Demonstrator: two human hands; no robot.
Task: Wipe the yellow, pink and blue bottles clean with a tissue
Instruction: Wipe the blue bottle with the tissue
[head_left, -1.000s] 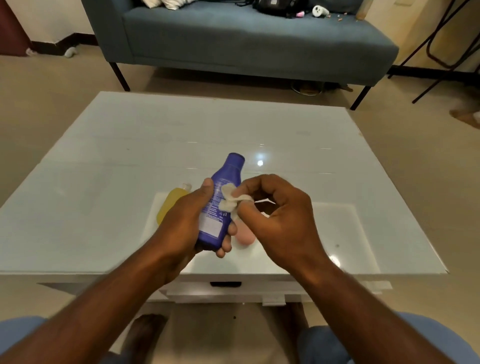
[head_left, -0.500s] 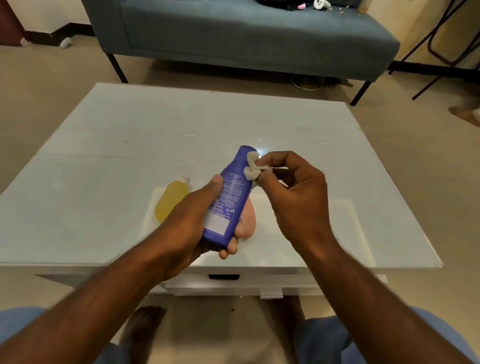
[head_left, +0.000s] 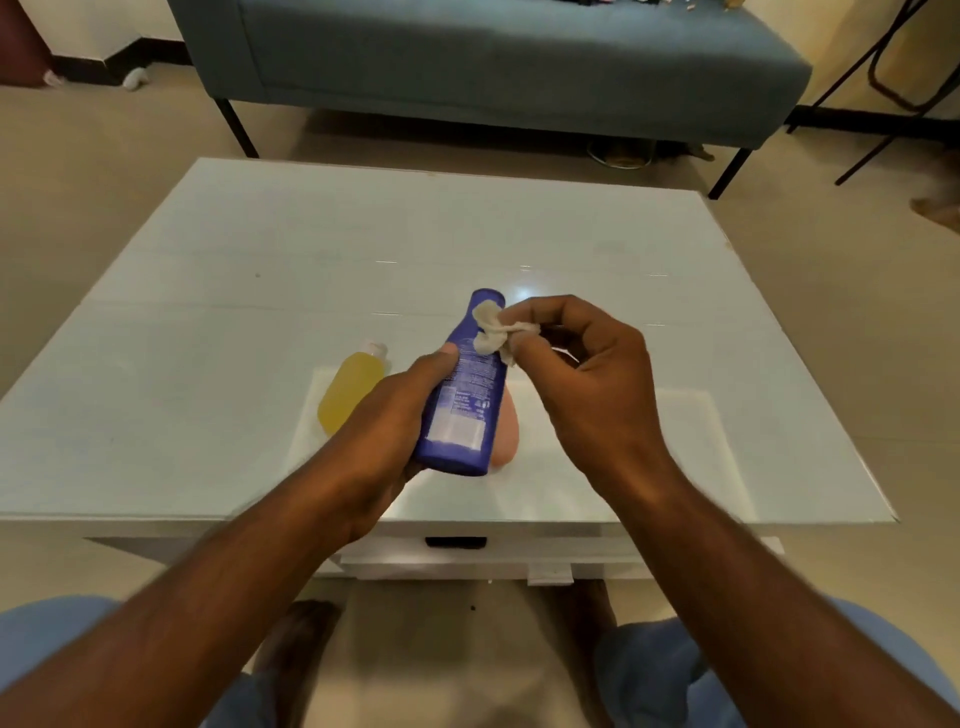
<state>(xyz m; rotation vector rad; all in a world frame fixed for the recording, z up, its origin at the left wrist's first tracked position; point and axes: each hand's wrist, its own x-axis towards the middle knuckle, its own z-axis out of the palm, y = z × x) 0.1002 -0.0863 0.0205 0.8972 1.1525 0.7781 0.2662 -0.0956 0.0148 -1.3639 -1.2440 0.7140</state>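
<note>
Over the white desk (head_left: 208, 338), left to right: the yellow bottle (head_left: 350, 392) lies full of yellow liquid; the left hand (head_left: 384, 415) grips the blue bottle (head_left: 465, 395), the pink bottle (head_left: 506, 434) behind it. The right hand (head_left: 587, 379) pinches the tissue (head_left: 491, 332), which has climbed from mid-body to the neck, so the blue bottle's wipe looks nearly done.
</note>
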